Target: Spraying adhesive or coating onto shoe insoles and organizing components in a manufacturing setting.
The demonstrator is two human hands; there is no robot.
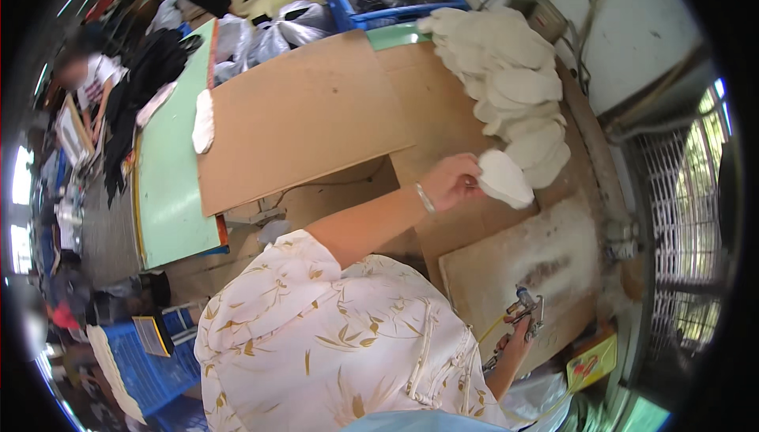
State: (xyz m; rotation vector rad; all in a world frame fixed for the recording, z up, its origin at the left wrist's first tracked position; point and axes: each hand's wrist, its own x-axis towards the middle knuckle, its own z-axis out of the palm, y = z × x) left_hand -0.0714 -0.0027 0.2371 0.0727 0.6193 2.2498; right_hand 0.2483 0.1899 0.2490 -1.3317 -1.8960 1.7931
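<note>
My left hand (455,181), with a bracelet at the wrist, pinches the edge of a white rounded pad (504,179). The pad hangs beside a long pile of similar pale pads (518,88) at the far right of the table. At the lower right, my right hand (512,342) is wrapped round a metal spray gun (527,309) with a yellow hose. The gun is above the near edge of a stained board (522,262), which bears a dark blotch. Some of the right hand's fingers are hidden by the gun.
Brown cardboard (304,108) covers the table, next to a green tabletop (170,187) with one white pad (204,121) on the cardboard's left edge. A blue crate (395,15) holds bagged goods at the back. Barred windows line the right. Other people work at the far left and back.
</note>
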